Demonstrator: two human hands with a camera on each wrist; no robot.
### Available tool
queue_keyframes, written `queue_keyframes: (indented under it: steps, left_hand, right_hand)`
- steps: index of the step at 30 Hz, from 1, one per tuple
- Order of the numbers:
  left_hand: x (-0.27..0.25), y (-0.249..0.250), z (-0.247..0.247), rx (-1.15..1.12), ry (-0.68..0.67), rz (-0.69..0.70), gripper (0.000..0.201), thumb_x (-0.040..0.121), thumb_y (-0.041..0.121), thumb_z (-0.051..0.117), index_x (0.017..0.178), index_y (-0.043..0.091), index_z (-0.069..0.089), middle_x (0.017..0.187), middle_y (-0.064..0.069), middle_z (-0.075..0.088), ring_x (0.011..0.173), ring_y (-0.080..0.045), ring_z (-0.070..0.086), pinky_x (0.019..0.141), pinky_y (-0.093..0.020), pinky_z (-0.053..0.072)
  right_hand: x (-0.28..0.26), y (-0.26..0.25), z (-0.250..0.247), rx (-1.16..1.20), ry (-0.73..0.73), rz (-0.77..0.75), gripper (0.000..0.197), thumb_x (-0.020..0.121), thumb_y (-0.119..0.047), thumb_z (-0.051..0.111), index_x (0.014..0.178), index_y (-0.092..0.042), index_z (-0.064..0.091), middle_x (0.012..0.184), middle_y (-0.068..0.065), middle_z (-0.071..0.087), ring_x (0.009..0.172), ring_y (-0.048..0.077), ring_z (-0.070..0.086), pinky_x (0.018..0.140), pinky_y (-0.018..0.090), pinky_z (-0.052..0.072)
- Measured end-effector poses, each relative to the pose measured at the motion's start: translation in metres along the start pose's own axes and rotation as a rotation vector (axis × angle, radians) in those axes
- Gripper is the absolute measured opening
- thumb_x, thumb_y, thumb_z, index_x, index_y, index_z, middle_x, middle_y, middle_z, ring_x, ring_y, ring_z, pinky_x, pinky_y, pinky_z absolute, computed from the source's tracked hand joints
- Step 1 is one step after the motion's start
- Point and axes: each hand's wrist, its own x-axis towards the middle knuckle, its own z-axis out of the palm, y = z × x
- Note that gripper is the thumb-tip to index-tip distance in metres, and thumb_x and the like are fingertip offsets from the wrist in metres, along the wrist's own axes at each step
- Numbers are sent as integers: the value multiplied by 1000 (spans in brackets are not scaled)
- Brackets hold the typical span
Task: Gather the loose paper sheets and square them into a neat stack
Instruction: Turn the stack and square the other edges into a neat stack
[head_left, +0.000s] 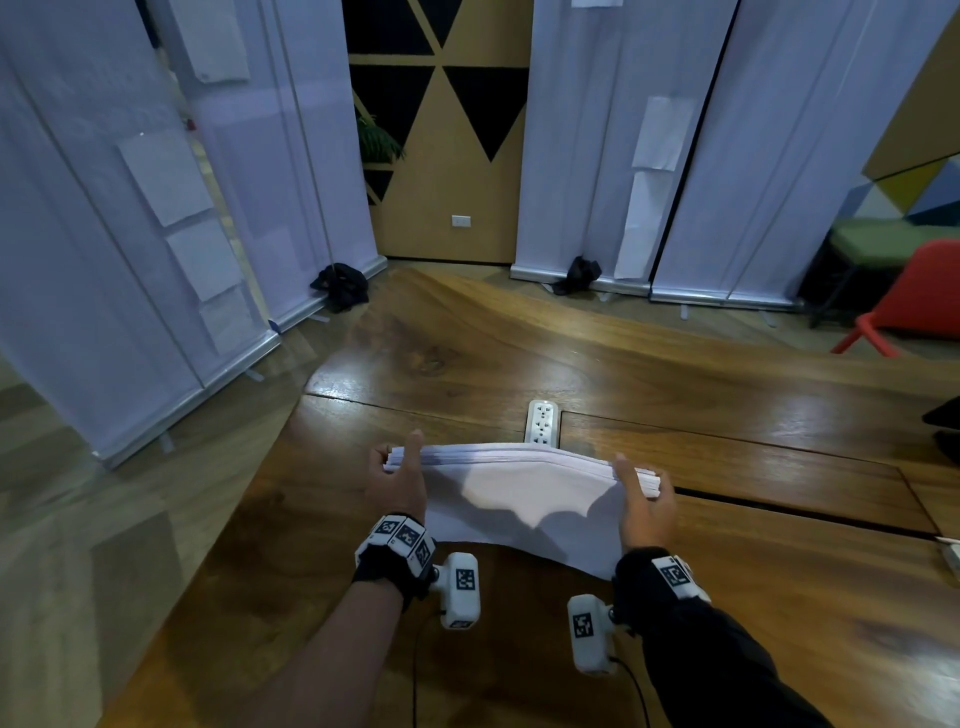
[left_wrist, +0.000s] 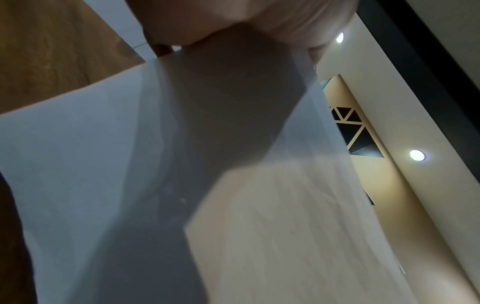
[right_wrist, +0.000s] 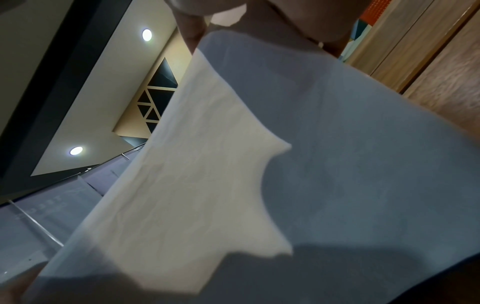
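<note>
A stack of white paper sheets (head_left: 519, 493) is held upright above the wooden table (head_left: 727, 415), its top edges bowed upward in the middle. My left hand (head_left: 397, 475) grips the stack's left end, thumb on the near face. My right hand (head_left: 641, 499) grips the right end the same way. The lower edge of the sheets sags toward me over the table. In the left wrist view the paper (left_wrist: 130, 164) fills the frame below my left hand (left_wrist: 233, 20). The right wrist view shows the paper (right_wrist: 311, 164) under my right hand (right_wrist: 259, 16).
A white power strip (head_left: 542, 422) lies on the table just behind the sheets. White roll-up banners (head_left: 130, 234) stand left and behind the table. A red chair (head_left: 909, 301) sits at the right. The table's left edge (head_left: 249, 467) runs close to my left arm.
</note>
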Motion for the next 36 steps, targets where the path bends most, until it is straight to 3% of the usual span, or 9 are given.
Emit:
queue_keyframes:
  steps: [3,7,11,14,17,20,23,32,36]
  left_hand:
    - [1,-5,-2,17,18,6,22,83,30,65,82,12,53,72,0,54,66,-16,50,55,-23,37]
    - [0,-9,-7,38,-42,54,24,87,35,60,80,14,53,69,4,52,66,-12,48,57,-23,35]
    - [3,-17,-12,64,-139,127,44,73,48,70,86,9,56,71,1,56,64,-13,53,58,-24,42]
    - [1,-18,-12,99,-175,104,39,72,37,78,88,9,56,73,-1,58,65,-16,54,57,-23,45]
    - [3,-14,-10,87,-164,107,42,73,34,78,92,3,58,75,-4,58,66,-18,54,57,-23,45]
    - [6,-12,-8,77,-147,127,41,75,33,76,93,1,57,76,-5,57,67,-18,53,58,-22,43]
    - [7,-14,-9,96,-151,117,41,75,38,75,90,6,55,73,-2,56,65,-15,52,59,-22,43]
    - [10,-10,-11,122,-204,172,33,81,31,71,88,6,52,67,1,50,60,-12,48,57,-20,40]
    - [9,-8,-12,93,-260,183,25,82,26,70,88,9,54,71,2,54,63,-11,51,57,-20,40]
  right_hand:
    - [7,3,-2,0,-2,9,83,80,-52,67,148,-18,33,156,11,32,141,35,32,111,53,30]
    - [10,4,-2,-13,-11,4,79,85,-48,64,149,-16,31,156,12,32,141,35,32,111,50,30]
    - [7,1,-2,-34,-18,-36,69,92,-48,53,148,-12,33,153,15,36,139,37,35,110,48,32]
    - [7,4,-3,-70,-18,-65,59,93,-50,48,138,-13,43,132,16,52,128,38,47,97,44,40]
    - [12,7,-3,-81,-11,-117,47,93,-49,50,121,-11,52,99,8,54,102,33,56,75,32,42]
    - [11,4,-2,-43,-1,-152,39,90,-46,57,107,-10,54,75,-2,48,71,21,49,56,25,35]
    - [7,1,-3,-27,-18,-162,33,88,-40,63,97,-12,49,67,-4,44,57,12,41,51,23,33]
    - [10,6,-6,-49,-16,-199,27,92,-38,57,96,-15,44,78,-5,42,71,12,42,66,28,37]
    - [12,10,-6,-54,1,-178,29,86,-45,62,104,-27,48,104,-7,53,98,20,52,89,39,43]
